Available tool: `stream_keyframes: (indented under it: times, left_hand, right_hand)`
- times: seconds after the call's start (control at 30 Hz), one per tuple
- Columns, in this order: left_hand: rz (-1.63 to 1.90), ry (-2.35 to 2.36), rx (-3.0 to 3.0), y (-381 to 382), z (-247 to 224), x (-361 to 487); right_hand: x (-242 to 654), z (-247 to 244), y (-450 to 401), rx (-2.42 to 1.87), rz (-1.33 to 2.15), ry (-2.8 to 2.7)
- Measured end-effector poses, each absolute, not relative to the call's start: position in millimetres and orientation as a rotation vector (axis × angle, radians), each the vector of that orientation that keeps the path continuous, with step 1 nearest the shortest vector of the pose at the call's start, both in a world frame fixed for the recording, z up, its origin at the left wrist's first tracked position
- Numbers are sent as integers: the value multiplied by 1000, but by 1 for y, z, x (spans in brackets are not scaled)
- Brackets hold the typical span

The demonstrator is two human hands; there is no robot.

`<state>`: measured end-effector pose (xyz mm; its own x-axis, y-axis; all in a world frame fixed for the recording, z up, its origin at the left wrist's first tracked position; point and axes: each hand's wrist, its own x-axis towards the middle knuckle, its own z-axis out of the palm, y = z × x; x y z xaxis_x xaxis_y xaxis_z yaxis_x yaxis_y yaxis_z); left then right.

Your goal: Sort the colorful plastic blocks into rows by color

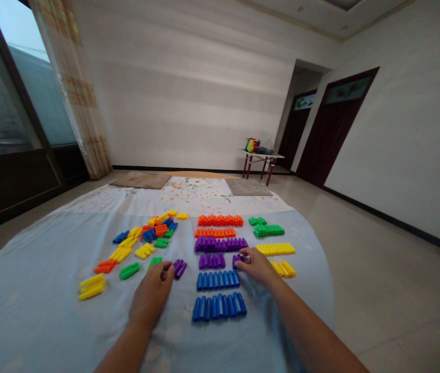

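Observation:
My right hand [254, 265] has its fingers closed on a small purple piece [237, 260] at the right end of the shorter purple row [212, 261]. Beside another purple piece [180, 268] is my left hand [156, 287], its fingers curled; whether it grips anything is hidden. A green piece [155, 261] lies just behind that hand. Above the short purple row runs a longer purple row [221, 244], with orange rows [220, 220] farther back. Two blue rows [220, 306] lie nearest me. Green pieces [268, 230] and yellow pieces [276, 249] form rows on the right.
Mixed yellow, orange, blue and green pieces [129, 242] are scattered over the left of the cloth-covered table [48, 311]. Two mats [141, 180] lie at its far edge. A small side table [266, 155] with a colourful bag [252, 144] stands by the far wall.

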<state>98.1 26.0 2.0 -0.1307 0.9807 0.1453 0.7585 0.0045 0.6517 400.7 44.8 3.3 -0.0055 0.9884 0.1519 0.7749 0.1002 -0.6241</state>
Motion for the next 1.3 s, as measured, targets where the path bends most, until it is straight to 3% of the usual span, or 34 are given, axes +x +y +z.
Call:
stream_keyframes:
  times: [0.73, 0.97, 1.3]
  left_hand:
    - [887, 1963, 1786, 25, 4, 98]
    - [990, 1902, 1687, 25, 3, 94]
    - [1152, 1782, 1556, 24, 2, 86]
  right_hand:
    - [377, 22, 47, -1499, 517, -1791]
    - [307, 51, 28, -1272, 483, -2093]
    - [234, 33, 39, -1399, 249, -2413]
